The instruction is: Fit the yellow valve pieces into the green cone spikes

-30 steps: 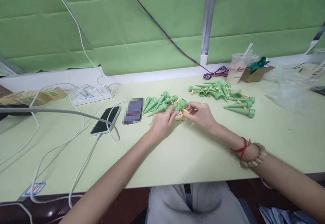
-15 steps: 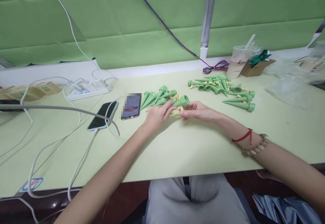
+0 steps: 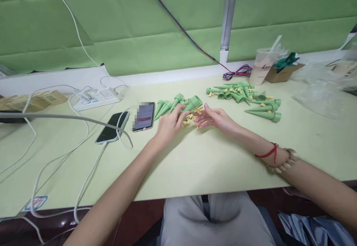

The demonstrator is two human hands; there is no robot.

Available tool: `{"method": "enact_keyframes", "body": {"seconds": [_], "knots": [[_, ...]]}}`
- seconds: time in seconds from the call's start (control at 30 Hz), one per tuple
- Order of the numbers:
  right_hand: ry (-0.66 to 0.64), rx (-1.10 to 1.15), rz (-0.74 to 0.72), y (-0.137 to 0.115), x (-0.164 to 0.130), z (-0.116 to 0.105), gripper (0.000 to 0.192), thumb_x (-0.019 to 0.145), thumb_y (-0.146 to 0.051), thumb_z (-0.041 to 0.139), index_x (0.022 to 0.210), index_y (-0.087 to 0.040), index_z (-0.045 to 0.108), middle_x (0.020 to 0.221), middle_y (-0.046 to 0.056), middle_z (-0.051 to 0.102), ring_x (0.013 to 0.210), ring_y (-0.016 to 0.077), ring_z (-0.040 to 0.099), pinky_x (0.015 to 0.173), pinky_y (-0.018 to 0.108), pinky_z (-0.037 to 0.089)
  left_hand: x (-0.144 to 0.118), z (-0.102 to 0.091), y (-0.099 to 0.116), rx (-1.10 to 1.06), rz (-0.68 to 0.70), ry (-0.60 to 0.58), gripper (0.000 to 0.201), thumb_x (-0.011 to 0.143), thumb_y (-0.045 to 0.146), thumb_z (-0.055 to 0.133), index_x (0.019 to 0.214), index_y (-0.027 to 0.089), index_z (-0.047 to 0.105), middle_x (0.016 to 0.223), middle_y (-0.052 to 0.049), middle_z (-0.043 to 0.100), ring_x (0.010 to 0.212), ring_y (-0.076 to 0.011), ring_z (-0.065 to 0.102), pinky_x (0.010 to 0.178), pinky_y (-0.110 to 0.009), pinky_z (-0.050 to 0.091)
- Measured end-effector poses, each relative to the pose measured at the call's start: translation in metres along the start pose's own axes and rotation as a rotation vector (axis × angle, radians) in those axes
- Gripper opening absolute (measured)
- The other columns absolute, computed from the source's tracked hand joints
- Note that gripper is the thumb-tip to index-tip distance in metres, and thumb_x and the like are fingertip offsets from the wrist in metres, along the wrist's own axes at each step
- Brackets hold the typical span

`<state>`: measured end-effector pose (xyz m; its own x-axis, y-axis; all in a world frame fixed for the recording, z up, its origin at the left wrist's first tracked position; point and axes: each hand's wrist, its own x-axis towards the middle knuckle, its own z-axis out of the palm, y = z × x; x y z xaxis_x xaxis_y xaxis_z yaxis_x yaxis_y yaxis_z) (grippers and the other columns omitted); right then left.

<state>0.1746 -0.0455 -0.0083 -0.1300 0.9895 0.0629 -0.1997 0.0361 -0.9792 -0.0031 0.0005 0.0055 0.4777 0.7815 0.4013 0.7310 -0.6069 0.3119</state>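
Note:
My left hand is closed round a green plastic watering spike; its wide ribbed end points up and to the right, and the tip is hidden by the hand. Against the fingers of my right hand lies a small yellow plastic valve, just in front of the spike. The right thumb is raised and the fingers are spread. More yellow valves lie on the table between the hands. Beyond the left hand is a pile of green spikes, partly covered by it.
A second heap of green spikes with yellow pieces is at the right. Two phones and white cables occupy the left, with a power strip behind. A drink cup, small box and plastic bag stand back right.
The spike in my left hand has shifted up and left, its wide end tilting upward. My right hand's thumb has lifted, and its fingers have spread from a pinch.

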Motion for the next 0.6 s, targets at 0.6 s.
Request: {"method": "enact_keyframes", "body": {"seconds": [0.6], "knots": [[0.08,0.039,0.075,0.0011,-0.0017,0.0022,0.02,0.059,-0.026,0.076,0.067,-0.015,0.061,0.069,-0.002,0.062,0.062,0.008,0.058,0.065,0.021,0.051,-0.0006,0.0038,0.002,0.081,0.036,-0.12,0.035,0.089,0.045,0.032,0.107,0.023,0.054,0.065,0.0,0.06,0.06,-0.0172,0.057,0.055,-0.024,0.031]]}}
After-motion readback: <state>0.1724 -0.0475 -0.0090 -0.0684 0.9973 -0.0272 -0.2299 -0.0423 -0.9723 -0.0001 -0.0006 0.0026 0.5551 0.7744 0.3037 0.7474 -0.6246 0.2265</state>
